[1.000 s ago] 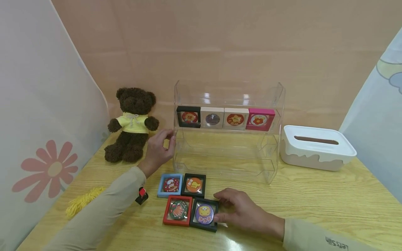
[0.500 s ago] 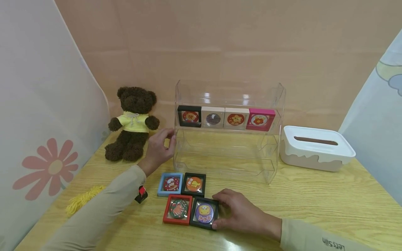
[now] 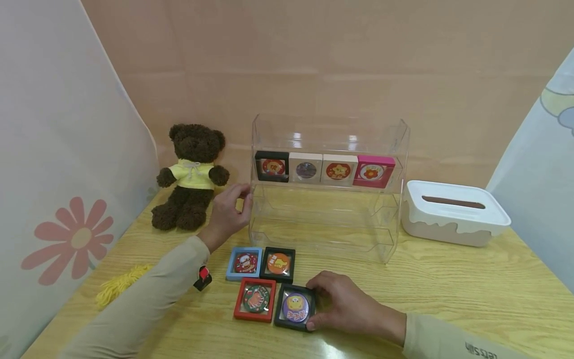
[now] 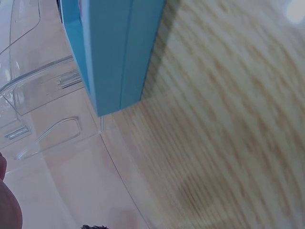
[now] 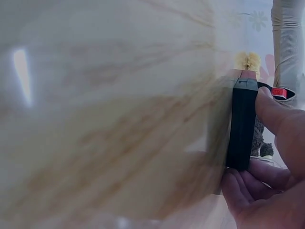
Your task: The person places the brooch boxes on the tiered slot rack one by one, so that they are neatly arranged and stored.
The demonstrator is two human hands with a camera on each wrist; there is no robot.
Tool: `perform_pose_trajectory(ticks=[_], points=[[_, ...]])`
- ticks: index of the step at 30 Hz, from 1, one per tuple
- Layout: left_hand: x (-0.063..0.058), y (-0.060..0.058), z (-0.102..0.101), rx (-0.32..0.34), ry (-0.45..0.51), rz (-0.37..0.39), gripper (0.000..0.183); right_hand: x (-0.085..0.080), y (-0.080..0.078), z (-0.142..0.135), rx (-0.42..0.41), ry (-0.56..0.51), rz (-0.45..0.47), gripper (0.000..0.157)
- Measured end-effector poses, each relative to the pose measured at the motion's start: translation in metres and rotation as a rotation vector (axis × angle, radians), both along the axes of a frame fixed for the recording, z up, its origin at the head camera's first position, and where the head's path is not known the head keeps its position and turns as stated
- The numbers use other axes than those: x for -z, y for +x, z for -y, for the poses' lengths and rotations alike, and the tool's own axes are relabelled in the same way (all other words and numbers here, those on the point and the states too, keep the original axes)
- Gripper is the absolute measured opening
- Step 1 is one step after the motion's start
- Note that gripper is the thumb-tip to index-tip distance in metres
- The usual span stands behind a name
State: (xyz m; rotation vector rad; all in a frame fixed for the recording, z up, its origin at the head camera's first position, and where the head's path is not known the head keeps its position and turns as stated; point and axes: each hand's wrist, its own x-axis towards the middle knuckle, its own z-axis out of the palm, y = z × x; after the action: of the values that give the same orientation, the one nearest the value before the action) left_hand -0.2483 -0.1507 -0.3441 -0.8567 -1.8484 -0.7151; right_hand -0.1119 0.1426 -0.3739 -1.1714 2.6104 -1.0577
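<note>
My right hand (image 3: 343, 304) grips a square black display frame (image 3: 295, 307) by its right side, thumb at the near corner and fingertips at the far one. Inside the frame is a purple badge with a yellow bear. In the right wrist view, thumb and fingers span the black frame's edge (image 5: 242, 126). Left of it on the table lie a red frame (image 3: 254, 319), a light blue frame (image 3: 229, 271) and another black frame (image 3: 291, 269), each with a round badge. My left hand (image 3: 228, 212) holds the left side panel of a clear acrylic display rack (image 3: 323, 219).
Several framed badges stand on one rack shelf, including a pink frame (image 3: 389, 174) at its right end. A brown teddy bear (image 3: 190, 172) sits at the left, a white tissue box (image 3: 457, 214) at the right. Yellow yarn (image 3: 121, 286) lies beside my left sleeve.
My right thumb has moved from the badge's face to the black frame's near corner. That frame has slid slightly right, leaving a narrow gap beside the red one. My left hand keeps its place.
</note>
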Motion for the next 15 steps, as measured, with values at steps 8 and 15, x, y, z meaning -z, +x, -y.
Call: perform_pose_trajectory(ticks=[8,15], points=[[-0.0004,0.001,-0.0006,0.008,0.012,0.001,0.015,-0.0015,0.0018,-0.0019,-0.008,0.071,-0.028,0.067],[-0.0006,0.0019,-0.0006,0.016,0.008,0.013,0.015,-0.0041,0.0018,-0.0041,0.006,0.062,0.055,0.063]])
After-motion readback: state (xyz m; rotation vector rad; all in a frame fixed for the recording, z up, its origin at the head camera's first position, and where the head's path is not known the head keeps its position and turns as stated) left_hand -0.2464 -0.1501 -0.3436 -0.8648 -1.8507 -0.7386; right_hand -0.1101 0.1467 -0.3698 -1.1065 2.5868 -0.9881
